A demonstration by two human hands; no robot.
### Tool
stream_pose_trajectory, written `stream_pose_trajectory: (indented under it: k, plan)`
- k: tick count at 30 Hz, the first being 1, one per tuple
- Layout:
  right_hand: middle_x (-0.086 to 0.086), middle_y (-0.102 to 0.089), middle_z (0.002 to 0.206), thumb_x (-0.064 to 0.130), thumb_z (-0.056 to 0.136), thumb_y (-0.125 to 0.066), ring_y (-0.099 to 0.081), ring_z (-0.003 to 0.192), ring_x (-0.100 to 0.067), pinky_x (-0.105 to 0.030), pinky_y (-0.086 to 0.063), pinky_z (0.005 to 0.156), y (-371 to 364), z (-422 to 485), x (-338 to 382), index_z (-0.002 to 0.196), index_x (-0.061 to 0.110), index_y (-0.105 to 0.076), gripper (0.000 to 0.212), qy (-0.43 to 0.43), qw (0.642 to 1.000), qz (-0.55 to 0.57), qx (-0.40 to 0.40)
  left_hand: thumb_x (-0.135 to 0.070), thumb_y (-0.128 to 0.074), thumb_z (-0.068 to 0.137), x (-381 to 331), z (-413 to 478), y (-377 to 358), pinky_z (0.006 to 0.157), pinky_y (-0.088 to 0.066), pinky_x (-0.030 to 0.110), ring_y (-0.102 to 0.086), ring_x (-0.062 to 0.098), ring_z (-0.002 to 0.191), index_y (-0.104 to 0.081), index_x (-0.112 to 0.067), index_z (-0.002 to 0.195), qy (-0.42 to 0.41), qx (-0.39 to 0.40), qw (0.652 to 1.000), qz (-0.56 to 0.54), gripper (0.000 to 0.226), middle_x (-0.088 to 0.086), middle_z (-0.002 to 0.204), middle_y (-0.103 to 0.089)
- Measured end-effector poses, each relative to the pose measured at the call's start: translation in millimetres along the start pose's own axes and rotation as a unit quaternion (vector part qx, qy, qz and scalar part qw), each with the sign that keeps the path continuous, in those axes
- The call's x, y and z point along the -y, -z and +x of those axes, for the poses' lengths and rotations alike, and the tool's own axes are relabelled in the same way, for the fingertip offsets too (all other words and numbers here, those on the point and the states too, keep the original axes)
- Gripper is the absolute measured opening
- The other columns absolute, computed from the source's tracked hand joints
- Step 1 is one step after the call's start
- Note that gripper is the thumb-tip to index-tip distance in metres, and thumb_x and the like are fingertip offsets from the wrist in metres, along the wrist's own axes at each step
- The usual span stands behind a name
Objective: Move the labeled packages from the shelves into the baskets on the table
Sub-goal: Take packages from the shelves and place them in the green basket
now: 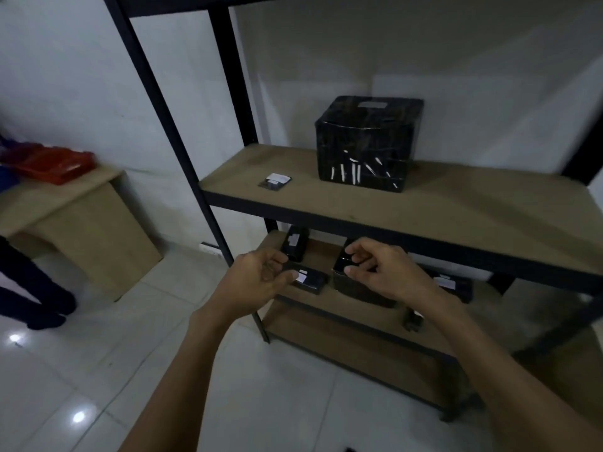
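Observation:
Both my hands reach into the lower shelf [329, 305] of a black metal rack. My left hand [261, 278] pinches the left end of a small flat black package with a white label [311, 278] between thumb and fingers. My right hand [378, 269] curls its fingers and thumb round the top of a bigger black package [355, 288] beside it. More labelled black packages lie at the back left [295, 244] and at the right [453, 285] of this shelf. A red basket [55, 164] stands on the wooden table [81, 207] at the left.
On the upper shelf [424, 216] stand a large black box [368, 141] and a small flat labelled package [275, 182]. Another small dark package [413, 321] lies on the bottom shelf. A person's legs [32, 288] stand by the table. The floor is white tile.

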State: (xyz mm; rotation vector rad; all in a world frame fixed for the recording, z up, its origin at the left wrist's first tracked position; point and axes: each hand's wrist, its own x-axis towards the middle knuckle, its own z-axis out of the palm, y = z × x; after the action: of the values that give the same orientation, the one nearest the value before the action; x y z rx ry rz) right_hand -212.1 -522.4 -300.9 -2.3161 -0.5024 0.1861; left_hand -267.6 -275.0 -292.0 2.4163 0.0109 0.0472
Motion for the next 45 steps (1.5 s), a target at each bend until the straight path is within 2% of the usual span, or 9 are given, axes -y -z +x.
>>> stream_pose_trajectory:
  k: [6, 15, 19, 21, 24, 29, 32, 38, 45]
  plan:
    - [0.012, -0.060, 0.095, 0.034, 0.083, -0.068, -0.060, 0.082, -0.005, -0.029, -0.053, 0.079, -22, 93, 14, 0.103, 0.033, -0.058, 0.022, 0.009, 1.000, 0.009, -0.021, -0.041, -0.067, 0.086, 45, 77, 27, 0.059, -0.040, 0.003, -0.057, -0.005, 0.081, -0.060, -0.020, 0.113, -0.010, 0.029, 0.999, 0.019, 0.035, -0.011, 0.094, -0.062]
    - [0.012, -0.059, 0.079, 0.031, 0.083, -0.069, -0.052, 0.067, 0.000, -0.023, -0.046, 0.067, -48, 209, 41, 0.088, 0.032, -0.055, 0.014, -0.027, 0.999, -0.003, -0.043, -0.034, -0.071, 0.084, 100, 187, 72, 0.069, -0.043, 0.006, -0.059, -0.002, 0.083, -0.064, -0.023, 0.095, -0.101, -0.024, 0.994, 0.022, 0.017, -0.018, 0.089, -0.061]
    - [0.008, -0.060, 0.079, 0.031, 0.082, -0.069, -0.053, 0.068, -0.007, -0.028, -0.049, 0.070, -62, 255, 45, 0.092, 0.030, -0.057, 0.016, -0.076, 0.993, -0.010, -0.088, -0.064, -0.059, 0.076, 135, 240, 72, 0.097, -0.043, 0.035, -0.053, 0.019, 0.115, -0.057, -0.019, 0.120, -0.146, -0.065, 0.985, 0.072, 0.063, -0.001, 0.125, -0.058]
    - [0.003, -0.062, 0.080, 0.030, 0.082, -0.069, -0.055, 0.072, -0.012, -0.032, -0.051, 0.074, -69, 274, 48, 0.098, 0.026, -0.060, 0.019, -0.098, 0.991, -0.023, -0.091, -0.079, -0.044, 0.072, 149, 259, 67, 0.112, -0.025, 0.043, -0.034, 0.022, 0.138, -0.045, -0.020, 0.139, -0.163, -0.055, 0.974, 0.145, 0.090, 0.002, 0.149, -0.040]
    - [0.006, -0.059, 0.077, 0.033, 0.082, -0.068, -0.056, 0.075, -0.015, -0.033, -0.050, 0.075, -77, 298, 46, 0.106, 0.024, -0.059, 0.026, -0.120, 0.987, -0.025, -0.105, -0.088, -0.029, 0.071, 172, 276, 59, 0.119, -0.009, 0.048, -0.012, 0.017, 0.147, -0.030, -0.022, 0.148, -0.171, -0.027, 0.967, 0.187, 0.101, 0.000, 0.158, -0.022]
    - [0.002, -0.063, 0.105, 0.057, 0.082, -0.057, -0.060, 0.097, -0.022, -0.033, -0.047, 0.080, -88, 321, 43, 0.117, 0.027, -0.052, 0.046, -0.165, 0.973, -0.100, -0.130, -0.088, -0.022, 0.077, 183, 284, 50, 0.114, -0.019, 0.053, -0.027, 0.019, 0.143, -0.043, -0.017, 0.142, -0.198, -0.044, 0.954, 0.219, 0.099, 0.000, 0.151, -0.039]
    - [0.003, -0.065, 0.110, 0.071, 0.074, -0.051, -0.061, 0.099, -0.023, -0.035, -0.047, 0.078, -93, 335, 39, 0.108, 0.034, -0.051, 0.051, -0.172, 0.965, -0.162, -0.117, -0.087, -0.024, 0.077, 186, 285, 47, 0.112, -0.023, 0.054, -0.031, 0.020, 0.142, -0.047, -0.016, 0.140, -0.201, -0.051, 0.955, 0.213, 0.098, 0.001, 0.149, -0.043]
    - [0.003, -0.065, 0.112, 0.064, 0.071, -0.063, -0.060, 0.101, -0.021, -0.030, -0.041, 0.075, -90, 343, 38, 0.117, 0.034, -0.053, 0.056, -0.200, 0.963, -0.149, -0.102, -0.086, -0.028, 0.078, 187, 286, 44, 0.108, -0.028, 0.055, -0.037, 0.023, 0.139, -0.053, -0.014, 0.135, -0.212, -0.068, 0.953, 0.204, 0.095, 0.004, 0.144, -0.049]
    - [0.004, -0.059, 0.118, 0.054, 0.071, -0.070, -0.057, 0.103, -0.015, -0.038, -0.050, 0.085, -110, 315, 37, 0.124, 0.031, -0.041, 0.064, -0.129, 0.962, -0.083, -0.226, -0.085, -0.030, 0.078, 189, 286, 42, 0.106, -0.031, 0.054, -0.042, 0.023, 0.134, -0.056, -0.011, 0.131, -0.219, -0.088, 0.950, 0.202, 0.094, 0.006, 0.140, -0.052]
